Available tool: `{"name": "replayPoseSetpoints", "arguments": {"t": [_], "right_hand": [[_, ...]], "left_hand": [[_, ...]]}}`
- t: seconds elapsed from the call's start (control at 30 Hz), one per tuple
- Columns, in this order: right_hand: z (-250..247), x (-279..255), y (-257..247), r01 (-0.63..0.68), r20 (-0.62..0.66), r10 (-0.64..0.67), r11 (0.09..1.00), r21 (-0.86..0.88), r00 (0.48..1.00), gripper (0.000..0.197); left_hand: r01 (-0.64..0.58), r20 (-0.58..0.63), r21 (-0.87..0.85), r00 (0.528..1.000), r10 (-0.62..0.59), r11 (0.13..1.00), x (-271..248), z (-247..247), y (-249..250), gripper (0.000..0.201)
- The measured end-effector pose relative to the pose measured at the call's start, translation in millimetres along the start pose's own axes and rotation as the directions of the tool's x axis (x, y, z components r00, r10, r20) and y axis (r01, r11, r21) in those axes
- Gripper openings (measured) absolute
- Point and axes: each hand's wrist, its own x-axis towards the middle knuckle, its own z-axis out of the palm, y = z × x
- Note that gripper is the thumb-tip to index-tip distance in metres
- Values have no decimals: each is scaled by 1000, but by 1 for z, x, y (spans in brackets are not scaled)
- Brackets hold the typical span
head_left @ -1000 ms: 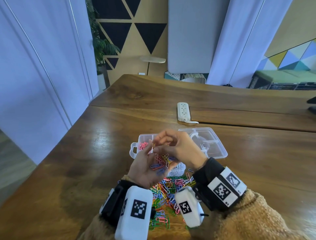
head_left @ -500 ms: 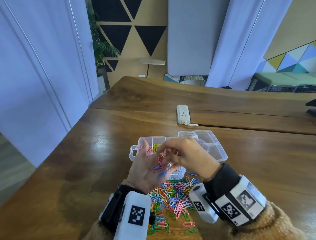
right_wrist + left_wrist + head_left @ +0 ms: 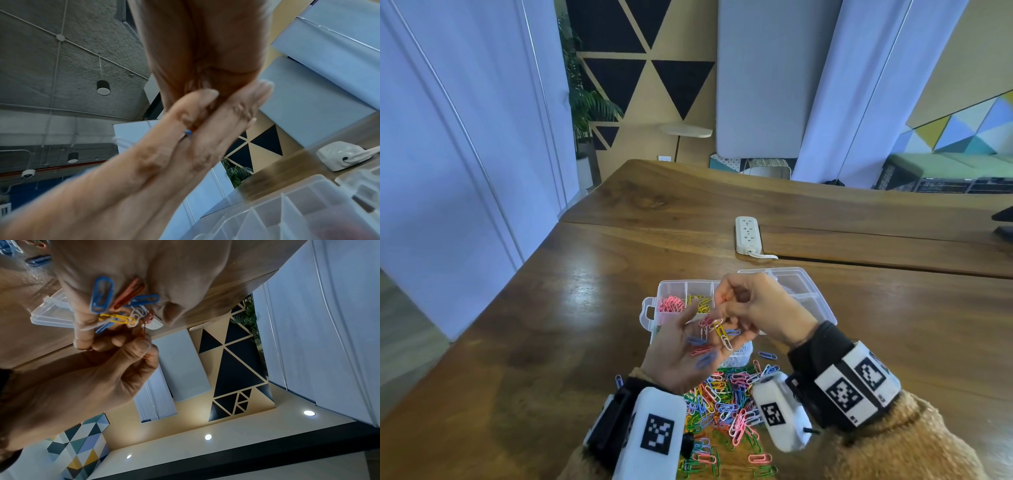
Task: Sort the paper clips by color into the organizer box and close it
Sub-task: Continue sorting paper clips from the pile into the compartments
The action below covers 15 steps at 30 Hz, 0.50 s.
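Observation:
My left hand (image 3: 688, 346) lies palm up over the organizer box (image 3: 822, 308), carrying several loose paper clips (image 3: 709, 342) in blue, pink, yellow and white. From the left wrist the same clips (image 3: 115, 305) spread across the palm. My right hand (image 3: 750, 308) hovers over that palm with curled fingers, and its thumb and forefinger pinch a pink-orange clip (image 3: 144, 331). The clear box is open, with pink clips (image 3: 671, 303) and yellow clips (image 3: 700, 301) in separate far-left compartments. A mixed pile of clips (image 3: 722, 404) lies on the table (image 3: 551, 342) below my wrists.
A white power strip (image 3: 747, 234) lies beyond the box, by the seam between two wooden tables. The box's open lid (image 3: 794, 277) lies flat behind my right hand. Stray clips (image 3: 767, 354) are scattered beside the pile. A dark object (image 3: 1003, 222) sits at the right edge.
Both hands have sunk slightly toward the box. The right hand has shifted right and down over the left palm and picks among the clips there.

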Motion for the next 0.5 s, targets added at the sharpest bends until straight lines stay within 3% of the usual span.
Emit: {"name": "replayPoseSetpoints", "arguments": {"t": [0.13, 0.4, 0.5], "right_hand": [[-5, -4, 1, 31, 1, -31, 998, 58, 1000, 11], [-9, -3, 0, 40, -17, -40, 999, 8, 999, 9], [-8, -1, 6, -27, -1, 27, 998, 65, 1000, 16]], "left_hand": [[9, 107, 2, 994, -9, 1000, -3, 3, -2, 30], [-35, 145, 64, 989, 25, 997, -2, 5, -3, 19], [-43, 119, 51, 992, 36, 998, -1, 5, -4, 30]]}}
